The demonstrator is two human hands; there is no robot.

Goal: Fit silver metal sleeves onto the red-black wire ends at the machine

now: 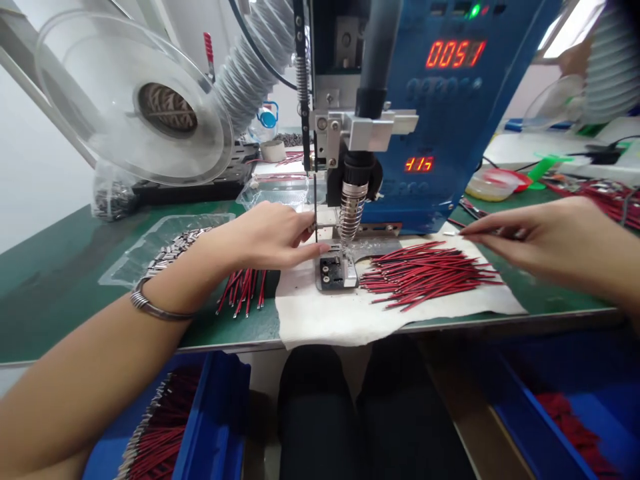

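Observation:
My left hand [275, 237] reaches to the small black fixture [330, 273] under the soldering machine's spring-wrapped iron [353, 207]. Its thumb stretches out to the fixture's top, apart from the curled fingers, which are beside a thin upright rod; any small part at the fingertips is hidden. Off to the right, my right hand [540, 230] is closed in a pinch, with a short silver-white tip [451, 233] showing beyond the fingertips. Between fixture and right hand, a pile of red and black wires [430, 273] lies on a white cloth [320, 323].
A clear tray [117, 270] of small metal parts and another wire bundle [243, 293] lie left. The blue machine [430, 133] stands ahead, near a clear fume hood [200, 163]. Blue bins [227, 393] with wires sit below the table edge. A green-handled item [545, 170] is at right.

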